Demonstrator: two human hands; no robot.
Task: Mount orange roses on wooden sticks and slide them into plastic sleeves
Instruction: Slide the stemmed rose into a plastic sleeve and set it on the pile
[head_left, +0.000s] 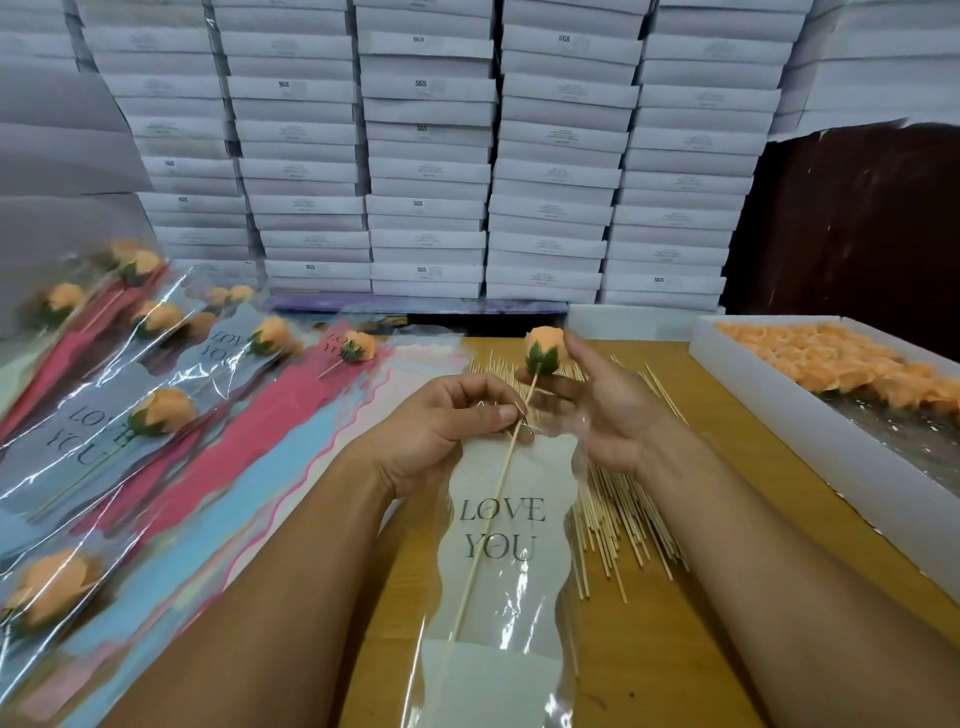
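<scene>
An orange rose (544, 349) with green sepals sits on a wooden stick (496, 499). The stick runs down inside a clear plastic sleeve (498, 561) printed "LOVE YOU", which lies on the wooden table. My right hand (602, 410) holds the rose head between thumb and fingertips. My left hand (447, 431) pinches the sleeve's open top edge beside the stick. The rose head is still above the sleeve mouth.
Loose wooden sticks (618, 514) lie under and right of the sleeve. A white tray (769, 395) of orange rose heads (831, 358) stands at right. Sleeved roses (161, 410) and coloured sleeves (270, 431) pile up at left. Stacked white boxes (426, 156) wall the back.
</scene>
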